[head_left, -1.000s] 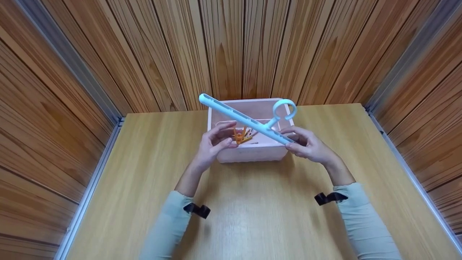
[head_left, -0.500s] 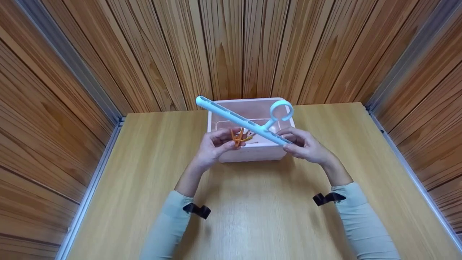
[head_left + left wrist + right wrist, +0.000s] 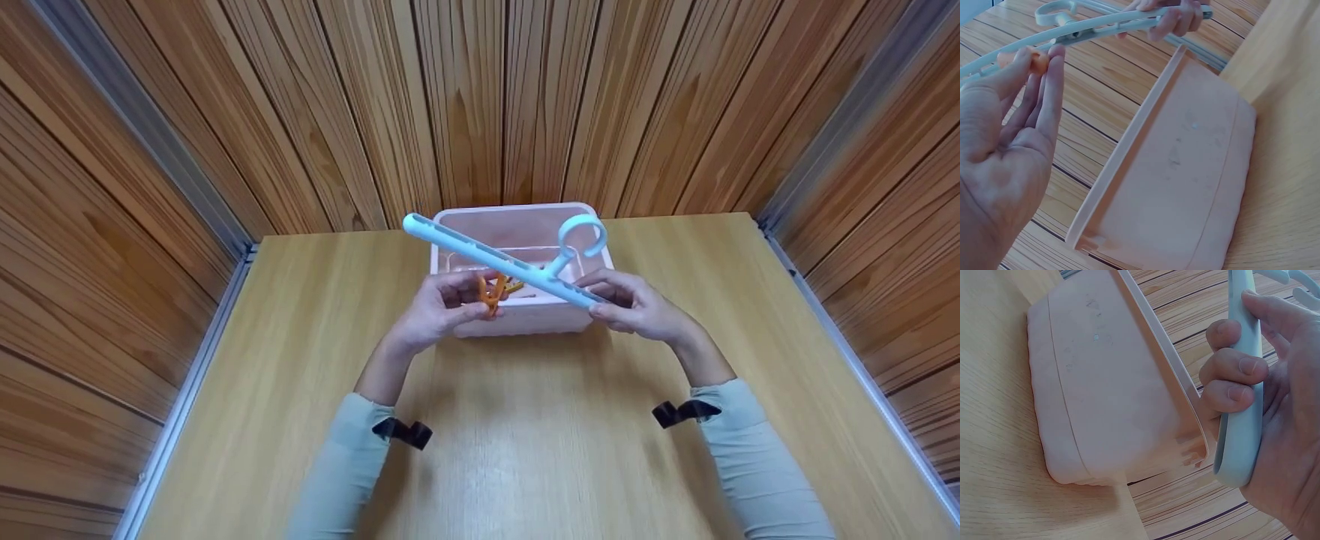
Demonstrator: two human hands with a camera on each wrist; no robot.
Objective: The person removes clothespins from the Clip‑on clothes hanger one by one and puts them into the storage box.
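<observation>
A light blue hanger bar (image 3: 495,259) with a round hook (image 3: 582,235) slants above a pale pink plastic box (image 3: 525,319) at the far middle of the wooden table (image 3: 525,435). My right hand (image 3: 634,306) grips the bar's near right end (image 3: 1239,382), fingers curled round it. My left hand (image 3: 442,309) pinches an orange clothespin (image 3: 491,291) between thumb and fingertips, just under the bar's middle; in the left wrist view the clothespin (image 3: 1037,61) sits at my fingertips beside the bar (image 3: 1100,28). More orange clips (image 3: 514,285) lie inside the box.
Wood-panelled walls close in the table on three sides, with metal strips (image 3: 187,390) along the left and right edges. The box's outer wall (image 3: 1106,388) stands right below my right hand. Bare tabletop stretches between my forearms.
My left hand picked an orange clothespin out of the box and brought it up under the bar. The hanger shifted slightly left and lower with my right hand.
</observation>
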